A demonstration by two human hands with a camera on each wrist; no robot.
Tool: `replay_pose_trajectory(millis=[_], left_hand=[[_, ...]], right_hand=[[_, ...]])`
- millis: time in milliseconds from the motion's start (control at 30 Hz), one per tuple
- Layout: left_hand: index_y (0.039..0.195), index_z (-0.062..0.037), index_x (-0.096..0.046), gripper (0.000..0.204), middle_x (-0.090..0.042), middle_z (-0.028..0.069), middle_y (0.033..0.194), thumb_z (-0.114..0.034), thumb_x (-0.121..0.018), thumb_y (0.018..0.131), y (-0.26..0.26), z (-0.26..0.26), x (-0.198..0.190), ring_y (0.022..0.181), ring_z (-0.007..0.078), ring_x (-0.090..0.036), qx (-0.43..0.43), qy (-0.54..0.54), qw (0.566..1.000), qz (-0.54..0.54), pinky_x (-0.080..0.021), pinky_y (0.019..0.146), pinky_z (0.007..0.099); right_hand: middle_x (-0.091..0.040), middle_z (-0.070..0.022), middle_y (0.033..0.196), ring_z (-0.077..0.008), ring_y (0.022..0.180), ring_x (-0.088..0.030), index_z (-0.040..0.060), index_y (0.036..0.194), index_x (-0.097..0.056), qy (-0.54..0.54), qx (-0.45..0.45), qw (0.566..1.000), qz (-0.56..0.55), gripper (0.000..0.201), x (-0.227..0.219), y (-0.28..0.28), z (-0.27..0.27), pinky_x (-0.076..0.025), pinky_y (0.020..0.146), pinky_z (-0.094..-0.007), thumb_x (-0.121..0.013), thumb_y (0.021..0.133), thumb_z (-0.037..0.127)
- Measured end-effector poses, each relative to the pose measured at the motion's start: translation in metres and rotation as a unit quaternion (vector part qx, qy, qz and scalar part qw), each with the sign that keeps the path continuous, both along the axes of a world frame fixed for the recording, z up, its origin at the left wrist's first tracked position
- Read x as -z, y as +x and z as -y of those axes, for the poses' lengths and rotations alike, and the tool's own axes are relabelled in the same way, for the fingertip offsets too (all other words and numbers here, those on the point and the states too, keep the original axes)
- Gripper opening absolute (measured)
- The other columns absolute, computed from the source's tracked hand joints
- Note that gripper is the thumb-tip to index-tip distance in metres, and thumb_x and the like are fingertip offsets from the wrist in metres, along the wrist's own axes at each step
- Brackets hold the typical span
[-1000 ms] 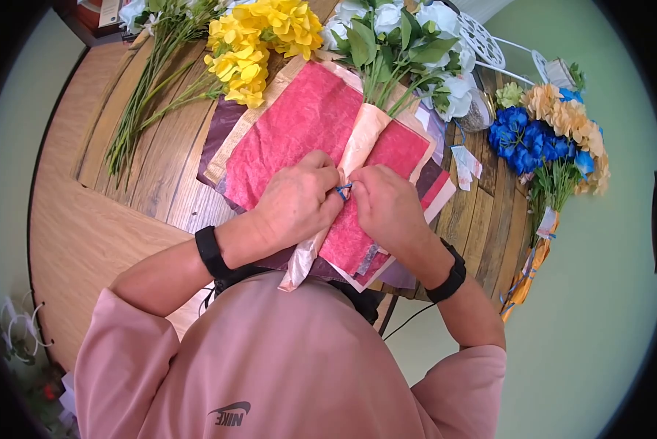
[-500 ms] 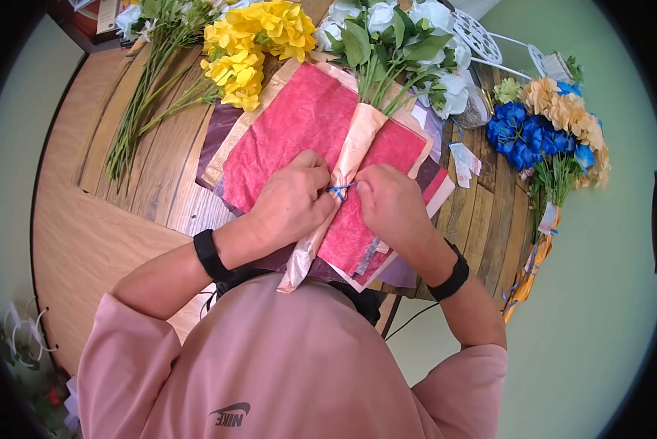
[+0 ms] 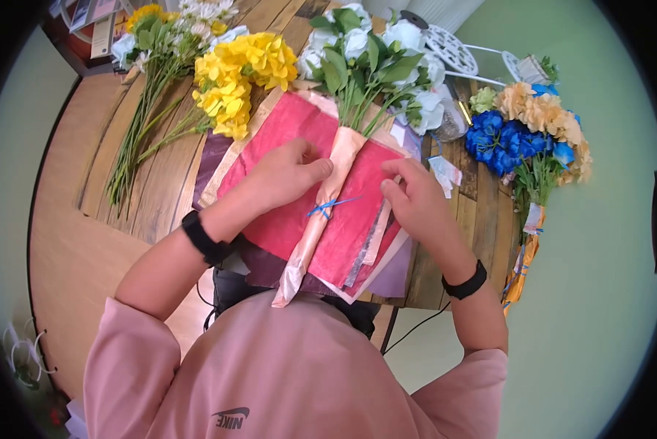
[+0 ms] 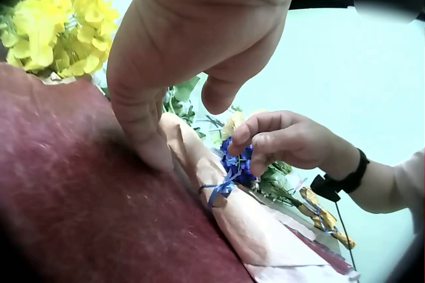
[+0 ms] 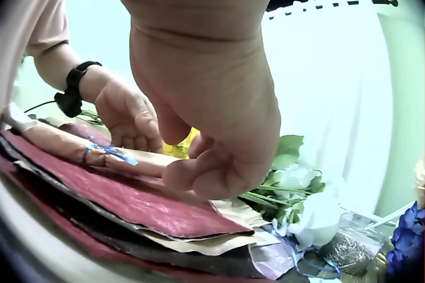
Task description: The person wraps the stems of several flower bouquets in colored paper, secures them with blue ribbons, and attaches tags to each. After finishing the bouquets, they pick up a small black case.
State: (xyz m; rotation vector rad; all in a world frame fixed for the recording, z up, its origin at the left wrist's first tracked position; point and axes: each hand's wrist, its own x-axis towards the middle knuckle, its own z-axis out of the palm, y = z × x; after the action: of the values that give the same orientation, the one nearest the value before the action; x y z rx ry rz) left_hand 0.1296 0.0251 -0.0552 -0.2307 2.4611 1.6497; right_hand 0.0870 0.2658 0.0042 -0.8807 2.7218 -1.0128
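A bunch of white artificial roses lies with its stems rolled in a peach paper wrap. Around the wrap's middle is a knotted blue tie, its loose ends sticking out. Beneath lies a stack of red paper sheets. My left hand hovers at the wrap's left side, fingers loosely bent, nothing in them. To the right of the wrap, my right hand is raised over the sheets, thumb and fingers apart and holding nothing. The right wrist view shows the tied wrap lying on the layered sheets.
Yellow flowers and long green stems lie on the wooden table at left. A blue and peach bouquet in orange wrap rests at the right edge. A white metal stand and a clear jar are behind.
Both hands have let go of the blue tie and moved apart, left hand up and left, right hand to the right. The tied knot now shows uncovered on the wrap.
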Motion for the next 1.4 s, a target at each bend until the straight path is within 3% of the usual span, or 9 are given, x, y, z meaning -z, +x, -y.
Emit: replay_pose_trajectory(millis=[133, 200, 300, 367, 400, 667, 1033, 1267, 1400], left_hand=[[0.106, 0.006, -0.061, 0.059, -0.067, 0.0255, 0.102, -0.042, -0.071, 0.074, -0.018, -0.026, -0.021, 0.096, 0.0348, -0.067, 0.044, -0.121, 0.991, 0.033, -0.051, 0.083, 0.0411], [0.108, 0.0052, -0.06, 0.06, -0.068, 0.0229, 0.098, -0.039, -0.073, 0.07, -0.024, -0.032, -0.02, 0.091, 0.0336, -0.067, 0.041, -0.137, 0.989, 0.048, -0.052, 0.079, 0.0407], [0.1, -0.0012, -0.06, 0.033, -0.064, 0.0106, 0.085, -0.022, -0.07, 0.077, -0.033, -0.033, -0.001, 0.07, 0.0235, -0.065, -0.011, 0.107, 0.991, 0.078, -0.051, 0.058, 0.0319], [0.092, -0.006, -0.057, 0.02, -0.06, 0.0045, 0.075, -0.021, -0.068, 0.084, -0.027, -0.03, -0.024, 0.063, 0.0163, -0.062, -0.075, 0.436, 0.877, 0.188, -0.05, 0.05, 0.0306], [0.092, -0.006, -0.057, 0.02, -0.06, 0.0045, 0.075, -0.021, -0.068, 0.084, -0.028, -0.026, -0.023, 0.063, 0.0163, -0.062, -0.068, 0.435, 0.879, 0.185, -0.05, 0.05, 0.0306], [0.096, -0.0129, -0.05, 0.018, -0.051, -0.002, 0.069, -0.027, -0.061, 0.094, -0.02, -0.028, -0.044, 0.048, 0.0077, -0.046, -0.067, 0.38, 0.918, 0.094, -0.037, 0.04, 0.0233], [0.091, -0.0096, -0.051, 0.011, -0.049, -0.0019, 0.064, -0.004, -0.059, 0.085, -0.027, -0.008, -0.024, 0.049, 0.0078, -0.048, -0.019, 0.533, 0.832, 0.153, -0.039, 0.043, 0.0226], [0.09, -0.0085, -0.051, 0.009, -0.05, -0.0002, 0.067, -0.006, -0.059, 0.086, -0.03, -0.005, -0.013, 0.053, 0.0097, -0.05, 0.006, 0.558, 0.812, 0.173, -0.042, 0.047, 0.0243], [0.091, -0.007, -0.053, 0.006, -0.054, 0.0018, 0.07, -0.009, -0.058, 0.088, -0.03, -0.006, -0.012, 0.055, 0.0114, -0.052, 0.008, 0.568, 0.798, 0.199, -0.044, 0.049, 0.0252]], right_hand=[[-0.068, -0.0154, 0.091, -0.0247, 0.082, -0.066, -0.0031, 0.1, -0.065, -0.007, 0.048, 0.989, 0.137, 0.023, -0.005, -0.016, -0.015, -0.051, 0.074, -0.0344, -0.062, 0.084, 0.014], [-0.069, -0.0117, 0.086, -0.0186, 0.077, -0.064, -0.0037, 0.098, -0.066, -0.038, 0.043, 0.99, 0.13, 0.023, 0.003, -0.021, -0.025, -0.051, 0.071, -0.0322, -0.062, 0.084, 0.015], [-0.069, -0.0095, 0.085, -0.0165, 0.075, -0.064, -0.0032, 0.098, -0.066, -0.029, 0.077, 0.982, 0.169, 0.023, 0.007, -0.029, -0.039, -0.05, 0.07, -0.0313, -0.063, 0.084, 0.015], [-0.069, -0.0075, 0.084, -0.0142, 0.075, -0.063, -0.0027, 0.096, -0.067, -0.042, 0.082, 0.974, 0.206, 0.022, 0.023, -0.041, -0.051, -0.05, 0.069, -0.0304, -0.063, 0.084, 0.015], [-0.069, -0.0075, 0.084, -0.0142, 0.075, -0.063, -0.0027, 0.096, -0.067, -0.045, 0.086, 0.975, 0.2, 0.022, 0.025, -0.047, -0.055, -0.05, 0.069, -0.0304, -0.063, 0.084, 0.015], [-0.069, -0.0167, 0.087, -0.032, 0.08, -0.067, 0.0031, 0.092, -0.069, 0.049, 0.141, 0.989, 0.002, 0.02, 0.018, -0.091, -0.067, -0.051, 0.073, -0.0405, -0.063, 0.081, 0.018], [-0.065, -0.0183, 0.088, -0.0377, 0.089, -0.062, 0.0059, 0.088, -0.07, 0.202, 0.118, 0.964, -0.125, 0.019, 0.06, -0.123, -0.037, -0.05, 0.08, -0.0464, -0.064, 0.079, 0.023], [-0.065, -0.011, 0.083, -0.024, 0.077, -0.064, 0.0024, 0.082, -0.064, -0.063, 0.076, 0.994, 0.043, 0.016, 0.02, -0.116, -0.063, -0.05, 0.073, -0.034, -0.064, 0.085, 0.018], [-0.066, -0.0037, 0.085, -0.0133, 0.079, -0.065, 0.0042, 0.092, -0.061, -0.279, 0.079, 0.906, 0.307, 0.014, -0.033, -0.089, -0.067, -0.05, 0.069, -0.0265, -0.059, 0.095, 0.018]])
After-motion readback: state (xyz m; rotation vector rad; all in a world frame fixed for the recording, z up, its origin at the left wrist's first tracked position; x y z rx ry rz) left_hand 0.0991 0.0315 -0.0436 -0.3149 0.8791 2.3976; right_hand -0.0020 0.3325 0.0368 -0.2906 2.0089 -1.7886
